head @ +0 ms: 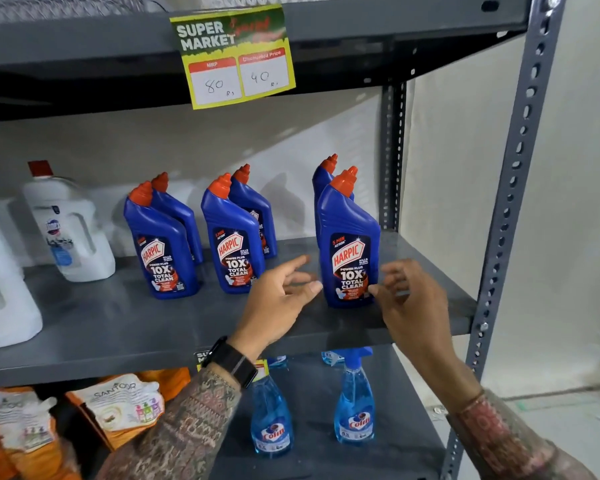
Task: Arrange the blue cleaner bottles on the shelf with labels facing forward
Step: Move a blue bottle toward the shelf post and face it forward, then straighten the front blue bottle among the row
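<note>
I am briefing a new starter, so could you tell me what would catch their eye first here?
First the blue cleaner bottles with orange caps, paired on the middle shelf; the rightmost front bottle sits between the open left hand and right hand. Above, a yellow-edged price tag hangs from the upper shelf.

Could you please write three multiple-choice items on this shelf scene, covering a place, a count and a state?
1. Where do the clear spray bottles stand?
A. shelf below the blue bottles
B. top shelf
C. floor

2. How many blue bottles with orange caps show?
A. three
B. six
C. nine

3. How are the hands at the rightmost front bottle?
A. both open beside it
B. lifting it
C. unscrewing its cap

Answers: 1 A, they stand under the grey shelf. 2 B, three pairs. 3 A, the left hand and right hand flank it with spread fingers.
</note>
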A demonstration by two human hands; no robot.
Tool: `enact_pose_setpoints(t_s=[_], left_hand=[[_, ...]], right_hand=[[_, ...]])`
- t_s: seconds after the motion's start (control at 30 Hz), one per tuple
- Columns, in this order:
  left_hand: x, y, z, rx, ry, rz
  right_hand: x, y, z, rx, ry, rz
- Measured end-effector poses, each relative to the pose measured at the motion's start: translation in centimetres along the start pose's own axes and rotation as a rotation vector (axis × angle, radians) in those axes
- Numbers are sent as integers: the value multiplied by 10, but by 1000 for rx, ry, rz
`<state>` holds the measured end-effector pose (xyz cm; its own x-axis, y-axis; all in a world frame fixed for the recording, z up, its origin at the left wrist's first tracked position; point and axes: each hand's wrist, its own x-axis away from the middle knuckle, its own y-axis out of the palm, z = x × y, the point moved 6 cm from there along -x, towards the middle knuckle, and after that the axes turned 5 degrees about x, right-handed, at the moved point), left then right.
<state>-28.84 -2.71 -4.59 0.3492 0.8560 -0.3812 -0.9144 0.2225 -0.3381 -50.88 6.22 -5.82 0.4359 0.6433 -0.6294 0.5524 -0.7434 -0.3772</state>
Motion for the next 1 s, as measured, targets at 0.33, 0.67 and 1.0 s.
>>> enact_pose_setpoints(t_s=[0.33, 0.67, 1.0], left_hand=[[17, -139, -48, 32, -73, 383], [-19, -137, -57, 39, -115, 94], [18, -154, -58, -54, 37, 33]], right_hand=[[14, 125, -101, -53, -60, -396], [-24, 191, -121, -154, 154, -430], [15, 171, -124, -152, 114, -416]])
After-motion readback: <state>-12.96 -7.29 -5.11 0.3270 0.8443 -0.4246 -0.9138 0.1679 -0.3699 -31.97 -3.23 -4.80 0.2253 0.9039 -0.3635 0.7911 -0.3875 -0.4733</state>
